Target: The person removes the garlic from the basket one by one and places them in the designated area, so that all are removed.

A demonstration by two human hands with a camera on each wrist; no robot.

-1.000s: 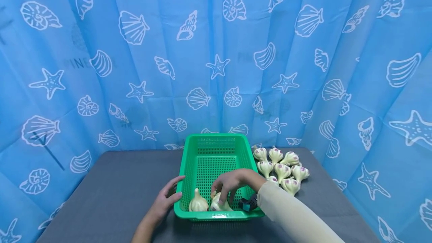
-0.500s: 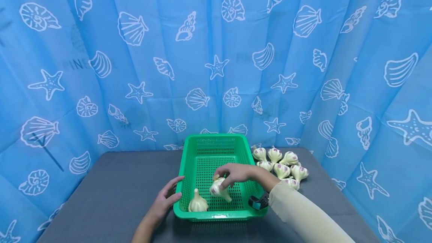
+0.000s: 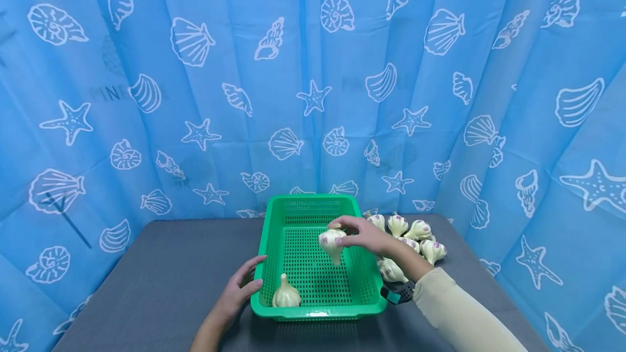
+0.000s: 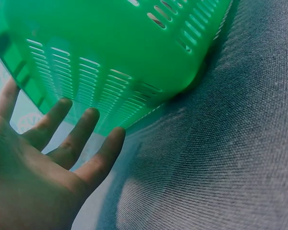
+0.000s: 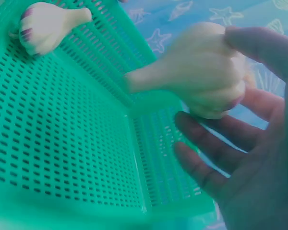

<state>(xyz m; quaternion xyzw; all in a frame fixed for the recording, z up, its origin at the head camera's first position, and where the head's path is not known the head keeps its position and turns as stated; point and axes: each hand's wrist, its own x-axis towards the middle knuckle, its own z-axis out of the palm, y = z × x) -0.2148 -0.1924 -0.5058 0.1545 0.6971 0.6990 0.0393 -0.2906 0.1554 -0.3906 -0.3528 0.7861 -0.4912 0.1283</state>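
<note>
My right hand [image 3: 364, 234] pinches a garlic bulb [image 3: 331, 240] by its root end, thumb on one side and fingers on the other. The bulb's stem points down, above the floor of the green plastic basket [image 3: 318, 312]. In the right wrist view the held garlic [image 5: 197, 72] is pale, with a purple patch near the fingers. Another garlic bulb [image 3: 286, 293] stands stem up in the basket's near left corner. My left hand [image 3: 236, 292] is at the basket's left side, its fingers spread and fairly straight beside the slotted wall [image 4: 86, 72].
Several garlic bulbs [image 3: 419, 230] lie grouped on the grey cloth [image 3: 195, 265] to the right of the basket, some behind my right forearm. A blue shell-print curtain [image 3: 313, 96] hangs behind and on both sides of the table.
My right hand has lifted the garlic bulb from the basket's near end and moved it up, away from me and slightly right. The left hand has stayed put.
</note>
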